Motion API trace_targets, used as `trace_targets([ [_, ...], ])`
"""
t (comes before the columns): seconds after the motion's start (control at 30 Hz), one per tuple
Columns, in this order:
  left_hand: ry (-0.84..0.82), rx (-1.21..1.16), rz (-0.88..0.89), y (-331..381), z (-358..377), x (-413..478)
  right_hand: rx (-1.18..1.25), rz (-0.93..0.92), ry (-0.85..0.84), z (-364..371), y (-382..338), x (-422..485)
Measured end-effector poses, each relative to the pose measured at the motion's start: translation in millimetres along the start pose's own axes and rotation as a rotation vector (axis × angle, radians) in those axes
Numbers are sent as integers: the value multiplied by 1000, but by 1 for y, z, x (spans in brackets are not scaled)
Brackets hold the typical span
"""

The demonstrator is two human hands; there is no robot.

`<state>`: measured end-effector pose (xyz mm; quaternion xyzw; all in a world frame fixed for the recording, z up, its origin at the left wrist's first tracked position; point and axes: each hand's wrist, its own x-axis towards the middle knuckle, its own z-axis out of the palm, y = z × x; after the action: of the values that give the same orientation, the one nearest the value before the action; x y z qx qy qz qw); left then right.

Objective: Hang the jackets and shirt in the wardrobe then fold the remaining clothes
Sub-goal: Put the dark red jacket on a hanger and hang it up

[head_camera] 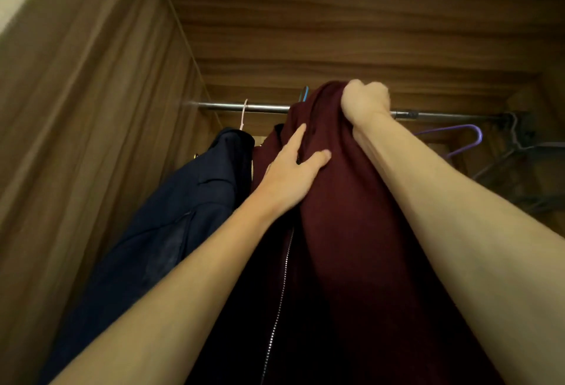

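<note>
At the rail (263, 107), jacket (351, 201) within right fingers (362, 94)

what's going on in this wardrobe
A person is hanging a maroon zip-front jacket at the metal rail of a wooden wardrobe. Their right hand grips the bunched top of it up at the rail, while the left hand rests on its front. A navy blue jacket already hangs to its left. Whether the maroon one is hooked on yet is hidden.
</note>
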<state>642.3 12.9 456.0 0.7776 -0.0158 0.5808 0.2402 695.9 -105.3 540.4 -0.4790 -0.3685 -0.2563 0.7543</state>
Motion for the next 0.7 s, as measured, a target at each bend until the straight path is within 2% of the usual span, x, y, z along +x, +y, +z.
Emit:
trace_targets([
  [0.07, -37, 74, -13, -20, -2, -6, -82, -4, -69, 14, 11, -8],
  [0.17, -129, 180, -129, -39, 2, -13, -213, -12, -132, 26, 29, -20],
  [0.27, -135, 293, -168, -42, 8, -23, -312, -35, -165, 23, 41, -29],
  [0.43, -145, 332, -158, -34, 5, -32, -390, -75, -218, 13, 52, -39],
  [0.6, -168, 352, -132, -29, -2, -51, -357, -78, -181, 4, 54, -71],
  [0.7, -171, 330, -99, -19, -12, -67, -420, -135, -163, -6, 51, -100],
])
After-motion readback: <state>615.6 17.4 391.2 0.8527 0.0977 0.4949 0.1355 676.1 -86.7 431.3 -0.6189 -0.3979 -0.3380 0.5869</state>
